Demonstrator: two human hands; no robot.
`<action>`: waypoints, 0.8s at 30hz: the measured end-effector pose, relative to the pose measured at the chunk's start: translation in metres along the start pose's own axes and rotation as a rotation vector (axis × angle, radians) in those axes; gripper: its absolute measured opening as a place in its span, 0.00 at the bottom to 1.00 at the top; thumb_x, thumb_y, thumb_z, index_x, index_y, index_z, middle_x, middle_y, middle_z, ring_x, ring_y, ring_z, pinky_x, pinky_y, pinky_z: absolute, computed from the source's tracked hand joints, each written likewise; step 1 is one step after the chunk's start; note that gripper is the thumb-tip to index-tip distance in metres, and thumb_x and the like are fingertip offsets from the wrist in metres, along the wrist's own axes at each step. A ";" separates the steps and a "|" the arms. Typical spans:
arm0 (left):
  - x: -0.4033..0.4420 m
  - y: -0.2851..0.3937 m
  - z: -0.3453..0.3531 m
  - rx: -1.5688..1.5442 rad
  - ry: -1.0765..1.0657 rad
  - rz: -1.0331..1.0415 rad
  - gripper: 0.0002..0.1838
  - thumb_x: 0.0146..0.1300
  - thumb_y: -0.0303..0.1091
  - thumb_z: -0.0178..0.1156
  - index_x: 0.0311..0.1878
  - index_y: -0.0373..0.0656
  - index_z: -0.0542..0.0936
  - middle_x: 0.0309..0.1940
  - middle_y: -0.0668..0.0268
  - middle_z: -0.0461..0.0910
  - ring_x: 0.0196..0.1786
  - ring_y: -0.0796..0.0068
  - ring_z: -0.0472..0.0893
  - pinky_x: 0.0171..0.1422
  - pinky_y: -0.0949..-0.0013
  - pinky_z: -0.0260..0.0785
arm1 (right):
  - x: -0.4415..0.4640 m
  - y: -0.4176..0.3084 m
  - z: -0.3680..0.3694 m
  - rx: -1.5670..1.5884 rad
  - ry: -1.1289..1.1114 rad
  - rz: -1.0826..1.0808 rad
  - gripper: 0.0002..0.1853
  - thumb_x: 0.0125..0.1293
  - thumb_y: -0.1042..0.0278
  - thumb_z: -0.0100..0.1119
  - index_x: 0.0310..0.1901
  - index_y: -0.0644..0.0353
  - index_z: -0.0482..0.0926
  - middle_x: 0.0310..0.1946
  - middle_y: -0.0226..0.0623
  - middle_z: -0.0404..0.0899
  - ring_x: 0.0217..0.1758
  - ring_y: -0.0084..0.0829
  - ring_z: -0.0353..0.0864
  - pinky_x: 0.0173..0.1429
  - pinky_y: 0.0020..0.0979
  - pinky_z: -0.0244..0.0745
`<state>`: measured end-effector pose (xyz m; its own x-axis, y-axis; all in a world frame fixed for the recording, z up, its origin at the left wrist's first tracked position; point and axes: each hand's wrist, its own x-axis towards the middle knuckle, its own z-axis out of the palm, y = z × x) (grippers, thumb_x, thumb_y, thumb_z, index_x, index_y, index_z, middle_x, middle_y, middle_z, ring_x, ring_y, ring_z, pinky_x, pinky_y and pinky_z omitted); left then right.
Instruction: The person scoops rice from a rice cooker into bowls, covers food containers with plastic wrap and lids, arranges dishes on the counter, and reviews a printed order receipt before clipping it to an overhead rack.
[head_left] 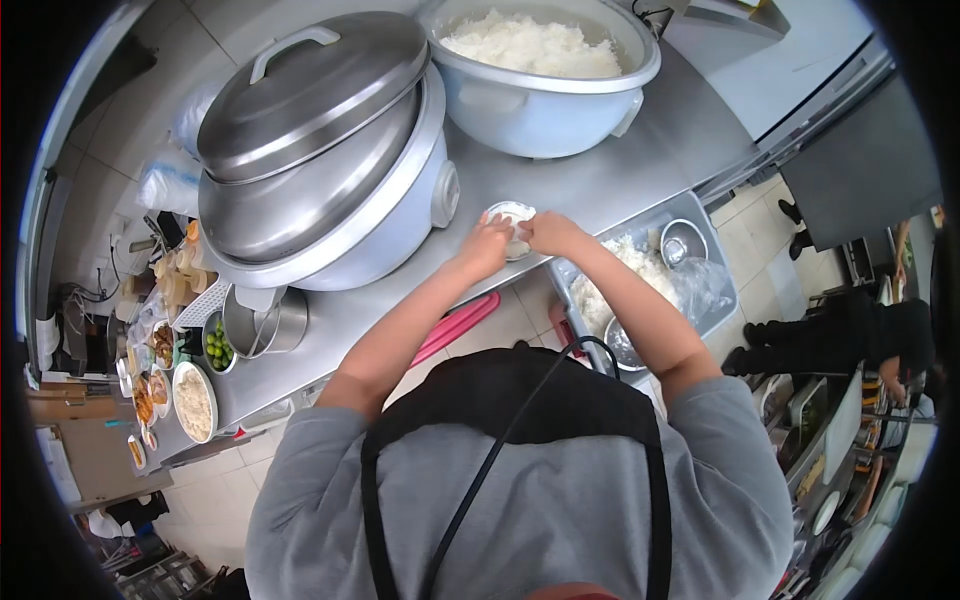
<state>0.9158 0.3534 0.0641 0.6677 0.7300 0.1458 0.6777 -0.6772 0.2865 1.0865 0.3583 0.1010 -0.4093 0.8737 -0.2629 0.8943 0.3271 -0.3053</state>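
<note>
At the edge of the steel counter [380, 310], my two hands meet over a small round white bundle [514, 211]. It looks like rice in a thin wrapper or small bowl; I cannot make out which. The fingers of my left hand [485, 246] press on its left side. My right hand [550, 234] pinches its right edge with curled fingers. Just below my right forearm is a grey plastic tub [725, 300] holding loose white rice [640, 262], metal bowls [683, 243] and a crumpled clear bag [705, 290].
A large rice warmer [385, 240] with steel lids [320, 90] stands left on the counter. Behind my hands is a wide tub [545, 115] of rice. Farther left are a steel pot [285, 325], green limes [217, 345] and an oval dish [195, 402]. Another person [860, 335] stands at right.
</note>
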 end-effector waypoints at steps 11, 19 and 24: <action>-0.038 0.013 0.025 -1.798 0.308 -0.906 0.13 0.53 0.22 0.53 0.37 0.38 0.59 0.34 0.54 0.69 0.33 0.62 0.77 0.40 0.64 0.75 | -0.021 -0.020 0.055 -0.003 0.367 0.236 0.18 0.61 0.59 0.41 0.48 0.61 0.69 0.25 0.51 0.76 0.32 0.49 0.76 0.39 0.44 0.70; -0.027 0.011 0.016 -1.753 0.307 -0.961 0.12 0.50 0.18 0.52 0.34 0.39 0.61 0.34 0.57 0.69 0.37 0.61 0.76 0.44 0.60 0.74 | 0.003 -0.011 -0.005 -0.032 0.114 0.026 0.16 0.60 0.59 0.43 0.47 0.52 0.73 0.27 0.48 0.77 0.33 0.46 0.77 0.38 0.41 0.72; -0.023 0.003 0.025 -1.770 0.297 -0.931 0.13 0.49 0.16 0.50 0.35 0.37 0.59 0.32 0.56 0.69 0.32 0.62 0.78 0.38 0.63 0.77 | -0.011 -0.033 0.037 -0.180 0.236 0.081 0.16 0.60 0.59 0.44 0.49 0.50 0.72 0.25 0.41 0.78 0.27 0.40 0.78 0.31 0.41 0.73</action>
<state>0.9099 0.3322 0.0375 0.1753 0.8495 -0.4976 -0.3939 0.5237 0.7553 1.0553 0.3244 0.0806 -0.3009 0.9522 -0.0532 0.9486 0.2931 -0.1196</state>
